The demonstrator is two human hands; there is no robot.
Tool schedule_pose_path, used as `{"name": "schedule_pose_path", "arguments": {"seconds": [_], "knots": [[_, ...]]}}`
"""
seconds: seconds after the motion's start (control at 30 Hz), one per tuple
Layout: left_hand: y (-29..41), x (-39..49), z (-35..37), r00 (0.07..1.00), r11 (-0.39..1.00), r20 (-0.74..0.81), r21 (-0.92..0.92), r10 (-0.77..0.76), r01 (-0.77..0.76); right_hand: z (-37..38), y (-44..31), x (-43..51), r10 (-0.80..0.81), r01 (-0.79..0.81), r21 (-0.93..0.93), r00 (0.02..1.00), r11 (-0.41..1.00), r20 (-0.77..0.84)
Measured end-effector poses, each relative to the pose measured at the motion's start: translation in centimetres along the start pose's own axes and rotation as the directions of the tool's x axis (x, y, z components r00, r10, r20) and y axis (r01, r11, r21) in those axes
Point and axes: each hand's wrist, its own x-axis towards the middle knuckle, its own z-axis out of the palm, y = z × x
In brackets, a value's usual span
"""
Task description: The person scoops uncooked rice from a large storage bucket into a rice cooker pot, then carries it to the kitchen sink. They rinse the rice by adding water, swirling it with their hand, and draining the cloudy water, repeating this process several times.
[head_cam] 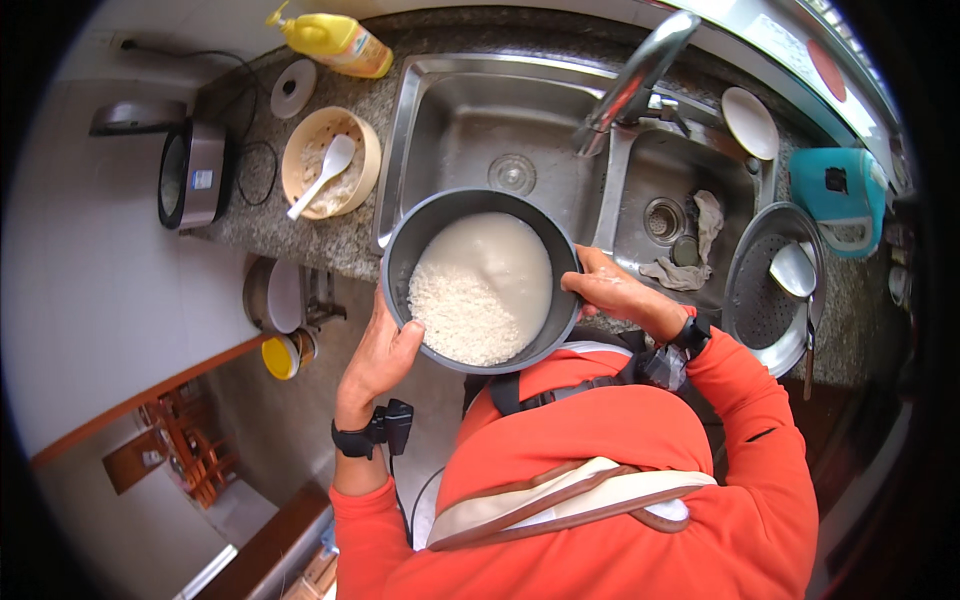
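Observation:
A dark grey cooking pot [474, 196] is held between my two hands, in front of the larger sink basin [465, 112]. My left hand [384, 349] grips its left side, with the thumb over the rim. On the right side, my right hand [611, 285] has hold of the rim with the thumb on top. White rice grains [466, 315] are heaped toward the near left of the pot. Cloudy whitish water [510, 247] covers the far right part. The fingers beneath the pot are mostly hidden.
A chrome faucet [637, 75] arches over the divider between basins. The smaller basin holds a wet cloth [706, 225]. Left stand a round container [367, 161] with a white rice paddle [330, 169], a yellow pump bottle [341, 45] and an open appliance [196, 176]. A perforated pan [757, 292] sits right.

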Motion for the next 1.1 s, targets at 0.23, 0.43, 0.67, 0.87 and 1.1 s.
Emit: {"name": "schedule_pose_path", "arguments": {"seconds": [0.23, 0.43, 0.67, 0.87, 1.1], "knots": [[0.2, -2.5, -0.3, 0.997, 0.997, -0.029, 0.045, -0.066, 0.068, 1.3, 0.0, 1.4, 0.033, -0.038, 0.027, 0.988, 0.999, 0.149], [0.1, -3.8, -0.1, 0.990, 0.992, -0.077, 0.046, -0.117, 0.121, 1.9, 1.0, 2.9, 0.057, -0.069, 0.048, 0.972, 0.996, 0.229], [-0.5, -3.0, 0.0, 0.982, 0.983, -0.074, 0.054, -0.174, 0.178, 1.6, 1.5, 3.8, 0.148, -0.142, -0.041, 0.967, 0.989, 0.208], [-1.1, -2.7, 0.1, 0.990, 0.991, -0.099, 0.074, -0.103, 0.111, 1.7, 1.6, 4.1, 0.157, -0.163, 0.014, 0.964, 0.986, 0.215], [-1.7, -1.5, 3.0, 0.940, 0.972, -0.324, -0.232, -0.104, 0.028, 1.3, 1.9, 4.0, 0.109, -0.121, 0.044, 0.970, 0.992, 0.216]]}}
